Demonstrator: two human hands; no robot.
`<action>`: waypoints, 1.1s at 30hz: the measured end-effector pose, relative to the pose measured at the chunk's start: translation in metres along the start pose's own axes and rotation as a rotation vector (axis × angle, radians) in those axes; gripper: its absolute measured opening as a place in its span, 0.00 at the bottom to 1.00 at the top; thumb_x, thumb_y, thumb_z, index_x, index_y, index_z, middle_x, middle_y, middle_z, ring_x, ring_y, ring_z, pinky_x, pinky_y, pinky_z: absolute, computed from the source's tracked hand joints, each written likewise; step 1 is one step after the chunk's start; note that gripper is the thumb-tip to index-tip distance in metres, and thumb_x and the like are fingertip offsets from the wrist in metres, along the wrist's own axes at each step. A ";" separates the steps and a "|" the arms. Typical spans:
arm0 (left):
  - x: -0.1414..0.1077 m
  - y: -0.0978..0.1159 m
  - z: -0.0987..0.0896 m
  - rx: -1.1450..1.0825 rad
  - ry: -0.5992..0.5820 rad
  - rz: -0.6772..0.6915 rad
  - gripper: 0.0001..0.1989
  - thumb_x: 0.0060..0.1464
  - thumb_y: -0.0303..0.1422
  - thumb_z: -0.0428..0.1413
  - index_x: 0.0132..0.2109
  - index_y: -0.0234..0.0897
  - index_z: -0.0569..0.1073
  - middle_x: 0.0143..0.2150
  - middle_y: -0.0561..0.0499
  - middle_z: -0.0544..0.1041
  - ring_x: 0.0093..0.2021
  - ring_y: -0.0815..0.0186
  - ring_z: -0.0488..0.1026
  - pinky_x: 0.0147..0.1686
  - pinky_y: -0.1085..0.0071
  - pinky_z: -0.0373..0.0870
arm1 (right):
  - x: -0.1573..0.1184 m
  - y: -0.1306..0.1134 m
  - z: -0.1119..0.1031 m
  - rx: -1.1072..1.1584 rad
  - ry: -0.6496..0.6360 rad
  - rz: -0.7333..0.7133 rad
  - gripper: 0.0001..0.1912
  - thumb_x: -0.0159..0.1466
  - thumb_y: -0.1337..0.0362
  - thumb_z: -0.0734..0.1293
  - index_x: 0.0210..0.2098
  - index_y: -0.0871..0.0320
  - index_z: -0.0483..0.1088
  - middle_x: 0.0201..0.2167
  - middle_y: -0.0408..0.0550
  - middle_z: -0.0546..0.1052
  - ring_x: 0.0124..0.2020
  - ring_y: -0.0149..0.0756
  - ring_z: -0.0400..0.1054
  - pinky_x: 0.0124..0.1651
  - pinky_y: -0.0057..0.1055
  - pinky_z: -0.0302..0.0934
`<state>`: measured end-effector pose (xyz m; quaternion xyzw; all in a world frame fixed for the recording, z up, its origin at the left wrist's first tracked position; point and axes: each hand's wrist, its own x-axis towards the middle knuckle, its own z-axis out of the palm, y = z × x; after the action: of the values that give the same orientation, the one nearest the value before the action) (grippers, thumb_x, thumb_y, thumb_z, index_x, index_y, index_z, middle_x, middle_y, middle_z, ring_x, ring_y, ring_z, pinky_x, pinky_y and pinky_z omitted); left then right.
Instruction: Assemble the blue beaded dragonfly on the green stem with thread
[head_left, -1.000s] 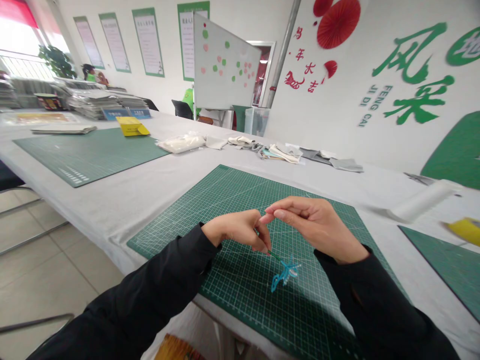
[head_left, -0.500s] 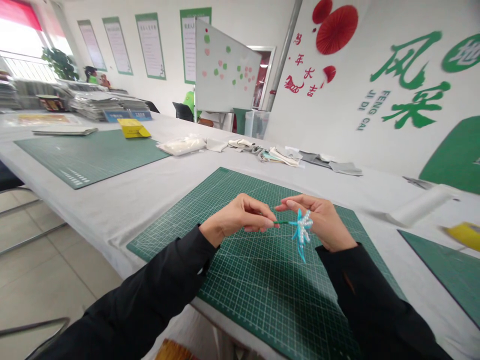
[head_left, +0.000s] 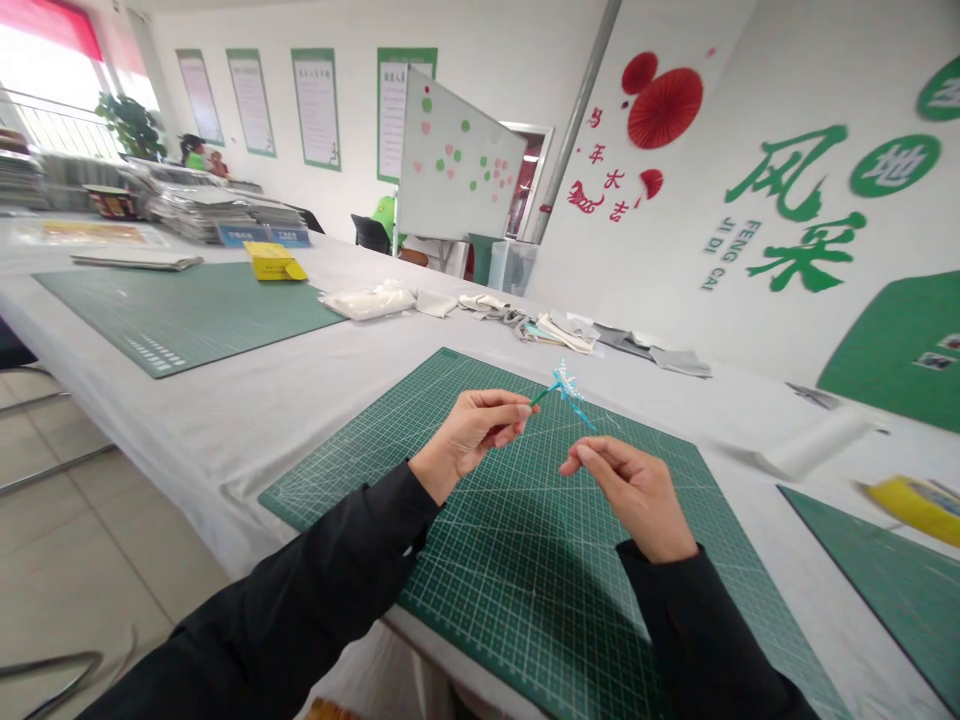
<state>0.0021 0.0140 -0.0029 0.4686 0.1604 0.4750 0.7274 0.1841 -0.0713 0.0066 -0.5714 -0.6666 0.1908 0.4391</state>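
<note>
At a cloth-covered work table, a small blue-and-white beaded flower on a green stem is pinched by the left hand, thumb against fingers, above a green cutting mat. The right hand is held half open just below, apart from the flower, with nothing seen gripped. A yellow box is set farther along the table; a translucent plastic bin stands beyond, its contents too small to tell.
</note>
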 end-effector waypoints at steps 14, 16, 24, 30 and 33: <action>-0.001 -0.003 0.001 -0.062 -0.008 -0.066 0.07 0.46 0.29 0.61 0.33 0.29 0.76 0.20 0.56 0.68 0.16 0.81 0.56 0.18 0.78 0.47 | -0.014 -0.010 0.017 0.203 0.140 -0.050 0.12 0.62 0.60 0.62 0.25 0.58 0.68 0.19 0.41 0.71 0.15 0.25 0.54 0.19 0.27 0.48; -0.001 -0.003 0.002 -0.052 0.005 -0.063 0.07 0.46 0.30 0.61 0.33 0.29 0.76 0.20 0.56 0.68 0.16 0.80 0.56 0.18 0.78 0.47 | -0.015 -0.011 0.018 0.197 0.141 -0.064 0.12 0.62 0.60 0.62 0.25 0.58 0.68 0.19 0.42 0.70 0.15 0.25 0.54 0.19 0.27 0.48; -0.001 -0.003 0.005 0.002 0.131 -0.029 0.09 0.42 0.29 0.63 0.34 0.29 0.77 0.21 0.54 0.70 0.16 0.80 0.58 0.17 0.79 0.50 | -0.016 -0.009 0.020 0.023 0.175 -0.111 0.11 0.63 0.60 0.61 0.26 0.57 0.67 0.19 0.42 0.71 0.19 0.29 0.60 0.23 0.29 0.54; 0.000 -0.006 0.005 0.062 0.175 0.000 0.10 0.42 0.30 0.63 0.33 0.28 0.76 0.21 0.53 0.70 0.17 0.80 0.58 0.17 0.80 0.51 | -0.018 -0.010 0.020 -0.342 0.267 -0.320 0.07 0.63 0.65 0.61 0.28 0.57 0.67 0.18 0.41 0.69 0.17 0.27 0.58 0.25 0.29 0.54; -0.001 -0.007 0.006 0.120 0.195 0.032 0.09 0.42 0.30 0.63 0.32 0.28 0.76 0.21 0.53 0.70 0.16 0.80 0.58 0.17 0.80 0.50 | -0.017 -0.013 0.014 -0.620 0.296 -0.550 0.03 0.62 0.70 0.62 0.32 0.58 0.67 0.20 0.42 0.71 0.19 0.28 0.59 0.28 0.30 0.53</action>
<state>0.0101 0.0093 -0.0058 0.4654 0.2511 0.5196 0.6711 0.1645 -0.0872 0.0022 -0.4985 -0.7497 -0.2259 0.3721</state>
